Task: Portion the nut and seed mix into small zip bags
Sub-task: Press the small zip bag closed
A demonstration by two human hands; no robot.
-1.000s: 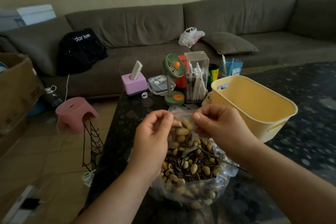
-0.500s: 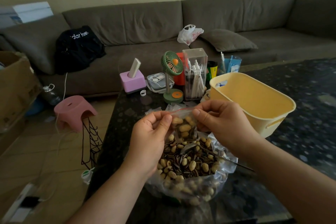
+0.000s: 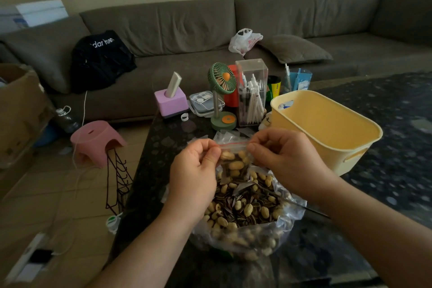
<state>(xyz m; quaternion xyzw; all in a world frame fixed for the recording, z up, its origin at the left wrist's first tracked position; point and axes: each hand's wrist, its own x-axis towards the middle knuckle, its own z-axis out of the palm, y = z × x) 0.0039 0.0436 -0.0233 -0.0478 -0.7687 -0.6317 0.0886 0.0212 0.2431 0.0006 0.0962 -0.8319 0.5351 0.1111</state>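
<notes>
At centre frame, left hand (image 3: 195,170) and right hand (image 3: 284,159) pinch the red-striped seal of a small, soft, filled clear plastic zip bag (image 3: 234,164), likely light, slippery, best held by its top corners.

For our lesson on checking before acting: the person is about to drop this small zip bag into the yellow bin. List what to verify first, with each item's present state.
1. Small zip bag filled with nuts and seeds: ok.
2. Left hand and right hand pinch the bag's top corners: ok.
3. Red zip strip sealed along its whole length: cannot tell.
4. Bag held over the big mix bag, so spills fall back in: ok.
5. Yellow bin open, beside the right hand: ok.
</notes>
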